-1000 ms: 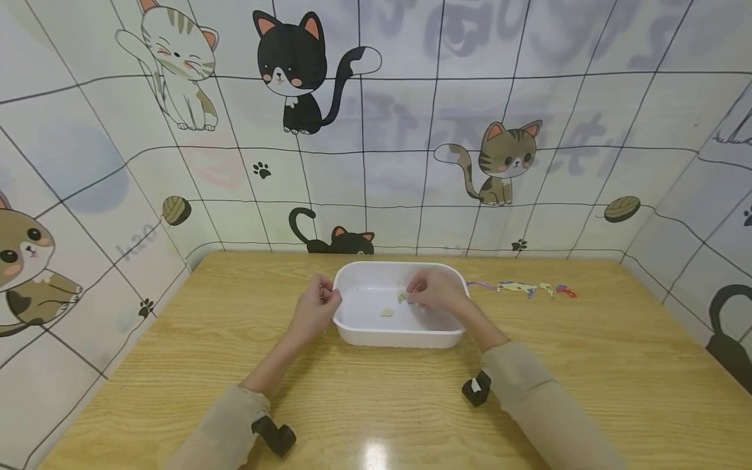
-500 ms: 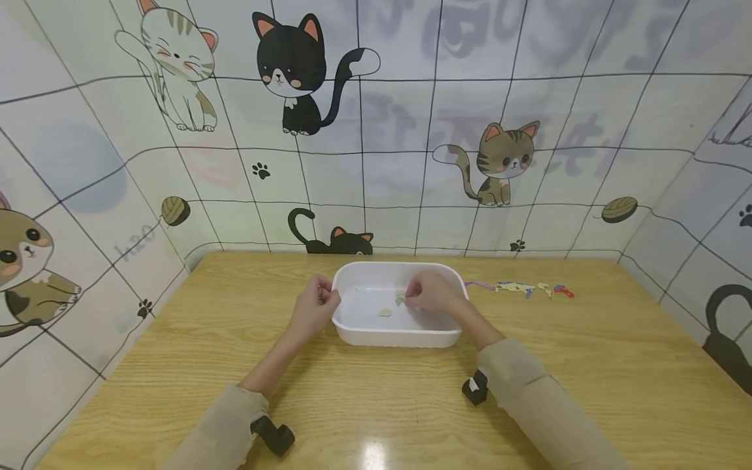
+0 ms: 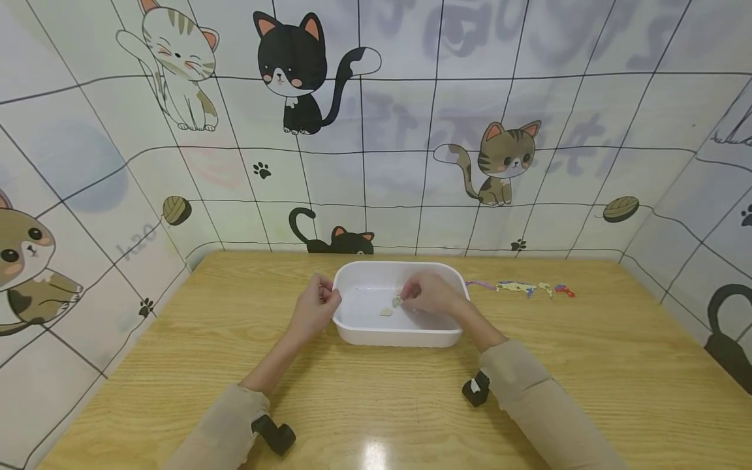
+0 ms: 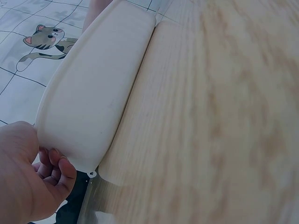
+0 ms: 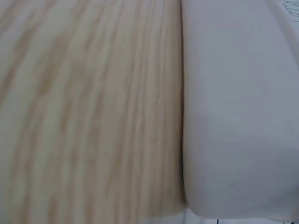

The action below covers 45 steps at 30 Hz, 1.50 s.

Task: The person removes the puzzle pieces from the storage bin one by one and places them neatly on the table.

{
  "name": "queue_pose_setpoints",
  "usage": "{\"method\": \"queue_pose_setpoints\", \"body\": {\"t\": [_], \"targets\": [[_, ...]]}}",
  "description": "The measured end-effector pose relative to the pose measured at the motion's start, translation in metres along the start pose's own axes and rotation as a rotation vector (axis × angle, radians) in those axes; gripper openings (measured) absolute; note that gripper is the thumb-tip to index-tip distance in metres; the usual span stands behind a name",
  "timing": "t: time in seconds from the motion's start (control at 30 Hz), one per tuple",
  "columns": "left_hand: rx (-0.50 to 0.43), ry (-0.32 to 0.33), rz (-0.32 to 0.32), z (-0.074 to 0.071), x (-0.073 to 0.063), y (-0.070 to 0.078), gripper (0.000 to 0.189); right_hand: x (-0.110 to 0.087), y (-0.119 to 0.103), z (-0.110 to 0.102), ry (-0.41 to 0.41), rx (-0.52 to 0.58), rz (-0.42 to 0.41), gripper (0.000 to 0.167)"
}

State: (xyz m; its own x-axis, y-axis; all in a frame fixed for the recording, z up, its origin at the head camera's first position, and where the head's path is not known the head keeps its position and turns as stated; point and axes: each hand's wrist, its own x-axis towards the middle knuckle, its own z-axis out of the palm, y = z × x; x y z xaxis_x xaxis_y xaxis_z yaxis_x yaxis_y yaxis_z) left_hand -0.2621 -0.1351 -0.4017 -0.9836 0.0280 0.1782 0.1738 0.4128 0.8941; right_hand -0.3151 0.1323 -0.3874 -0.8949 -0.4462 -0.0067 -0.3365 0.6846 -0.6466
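Observation:
A white plastic basin [image 3: 399, 338] stands on the wooden table. My left hand [image 3: 316, 305] grips its rim at the left end; in the left wrist view the curled fingers [image 4: 58, 170] lie against the outer wall. Inside the basin my right hand [image 3: 433, 294] pinches a small pale green piece [image 3: 397, 301] between thumb and fingertips. A flat cream-coloured piece [image 3: 386, 312] lies on the basin floor close to it. Both pieces are too small to tell their kind. Only the basin's outer wall [image 5: 238, 107] and the table show in the right wrist view; the right hand is hidden there.
Right of the basin, in a row on the table [image 3: 376, 391], lie a purple strip [image 3: 482, 284], a yellow and blue patterned piece [image 3: 516, 287], a pale yellow piece [image 3: 545, 288] and a red and blue piece [image 3: 565, 291]. A cat-print curtain [image 3: 399, 176] hangs behind.
My right hand has shifted slightly left inside the basin, bringing the pale green piece nearer the cream-coloured piece. The left hand stays at the rim.

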Motion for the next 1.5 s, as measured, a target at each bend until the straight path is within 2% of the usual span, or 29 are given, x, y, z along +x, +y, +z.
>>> {"method": "queue_pose_setpoints", "body": {"t": [0.23, 0.4, 0.53, 0.8, 0.97, 1.2, 1.5], "targets": [[-0.001, 0.003, 0.001, 0.000, 0.000, 0.000, 0.016, -0.004, -0.002, -0.004, 0.016, 0.096, -0.004, 0.011], [-0.007, 0.003, 0.001, 0.000, 0.000, 0.000, 0.015, -0.006, -0.004, -0.009, 0.043, 0.154, -0.060, 0.009], [-0.004, 0.004, 0.007, 0.001, 0.001, -0.001, 0.015, -0.012, -0.005, -0.015, 0.072, 0.182, -0.068, 0.012], [-0.005, 0.021, 0.037, 0.002, 0.001, -0.003, 0.015, -0.028, 0.002, -0.031, 0.091, 0.314, -0.086, 0.024], [-0.002, 0.021, 0.039, 0.002, 0.001, -0.003, 0.015, -0.037, 0.012, -0.042, 0.130, 0.310, -0.051, 0.028], [0.004, 0.021, 0.030, 0.002, 0.001, -0.003, 0.016, -0.050, 0.021, -0.059, 0.173, 0.336, -0.060, 0.027], [0.000, 0.021, 0.040, 0.001, 0.001, -0.003, 0.015, -0.069, 0.037, -0.078, 0.237, 0.331, -0.012, 0.029]]}}
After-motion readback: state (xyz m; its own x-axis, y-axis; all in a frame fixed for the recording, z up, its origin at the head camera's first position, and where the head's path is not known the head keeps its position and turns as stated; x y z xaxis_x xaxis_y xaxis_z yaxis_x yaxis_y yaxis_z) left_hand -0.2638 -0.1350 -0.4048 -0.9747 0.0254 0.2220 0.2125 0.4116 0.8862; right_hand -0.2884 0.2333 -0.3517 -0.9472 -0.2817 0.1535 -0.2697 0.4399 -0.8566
